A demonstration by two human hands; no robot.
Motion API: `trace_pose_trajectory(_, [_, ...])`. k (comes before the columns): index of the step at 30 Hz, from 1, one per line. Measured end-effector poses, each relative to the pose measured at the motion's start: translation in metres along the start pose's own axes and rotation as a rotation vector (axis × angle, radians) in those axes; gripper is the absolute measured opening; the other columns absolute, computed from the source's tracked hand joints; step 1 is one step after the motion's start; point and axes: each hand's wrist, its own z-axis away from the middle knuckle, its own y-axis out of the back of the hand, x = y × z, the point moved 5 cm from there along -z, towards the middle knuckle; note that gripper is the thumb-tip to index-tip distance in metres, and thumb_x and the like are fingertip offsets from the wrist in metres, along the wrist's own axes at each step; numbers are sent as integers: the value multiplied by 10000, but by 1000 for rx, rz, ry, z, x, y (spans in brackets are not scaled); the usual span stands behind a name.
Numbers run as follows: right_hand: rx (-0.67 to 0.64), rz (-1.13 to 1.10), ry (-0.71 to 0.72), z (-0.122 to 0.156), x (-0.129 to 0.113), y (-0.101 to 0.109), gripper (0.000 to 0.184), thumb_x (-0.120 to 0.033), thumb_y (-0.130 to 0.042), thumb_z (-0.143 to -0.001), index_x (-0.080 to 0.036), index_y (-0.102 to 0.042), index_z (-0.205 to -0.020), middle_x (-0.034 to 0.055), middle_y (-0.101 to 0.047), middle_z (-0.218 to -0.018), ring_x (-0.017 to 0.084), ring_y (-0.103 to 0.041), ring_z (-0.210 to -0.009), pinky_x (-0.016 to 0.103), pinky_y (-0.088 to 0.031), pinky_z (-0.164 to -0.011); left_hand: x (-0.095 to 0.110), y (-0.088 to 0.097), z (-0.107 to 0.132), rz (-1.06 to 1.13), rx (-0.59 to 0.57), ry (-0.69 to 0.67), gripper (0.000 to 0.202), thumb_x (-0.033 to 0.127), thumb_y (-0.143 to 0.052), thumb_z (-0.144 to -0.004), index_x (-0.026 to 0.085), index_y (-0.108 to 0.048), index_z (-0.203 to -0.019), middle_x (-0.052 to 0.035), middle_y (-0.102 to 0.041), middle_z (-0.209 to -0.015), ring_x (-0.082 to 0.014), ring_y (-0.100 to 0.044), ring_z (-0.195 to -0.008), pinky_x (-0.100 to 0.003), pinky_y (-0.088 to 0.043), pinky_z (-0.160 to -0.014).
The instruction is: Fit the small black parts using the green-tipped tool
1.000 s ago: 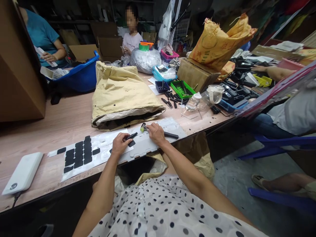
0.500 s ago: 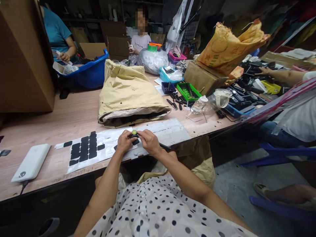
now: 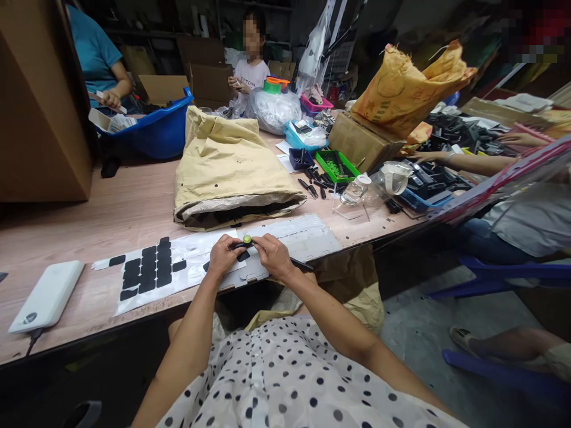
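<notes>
Between my two hands is a small black part with a round yellow-green piece (image 3: 247, 239) on it. My left hand (image 3: 224, 252) pinches its left end, and my right hand (image 3: 272, 254) pinches the right end. The fingers hide most of the part, so its kind does not show. Under my hands lies a flat grey-white board (image 3: 307, 235) at the table's front edge. Left of them, a white backing sheet (image 3: 190, 285) carries several black rounded pads (image 3: 164, 261). A dark stick-like piece (image 3: 302, 265) pokes out beside my right wrist.
A beige sack (image 3: 232, 160) lies just beyond the board. A white power bank (image 3: 49, 295) with a cable is at left. Farther back are a blue basin (image 3: 156, 134), a green tray (image 3: 328, 172) and a clear jug (image 3: 395, 178). Co-workers sit across and at right.
The black part has turned slightly in my fingers, and its yellow-green piece sits a little farther right. At right, a co-worker's arm has reached farther in over the black parts.
</notes>
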Motion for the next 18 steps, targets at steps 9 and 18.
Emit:
trace_pose_trajectory(9, [42,54,-129,-20,41,11,378,-159,-496,-971,-261,-719,-1258,68,-690,-1044,219,-606,-1019,285,-483,-884,8,2,4,-102,-14,-43,276,178,-714,-616,240,-748,-883,12,-613,-840,-173,-577,-727,-319,-531,-737])
trace_pose_trajectory(18, [-21,199,-138,-15,55,-1,353,-187,-504,-986,-270,-723,-1251,99,-661,-1038,251,-542,-978,319,-413,-802,9,5,6,-118,-31,-47,273,179,-688,-625,247,-744,-884,11,-608,-834,-173,-557,-711,-319,-516,-727])
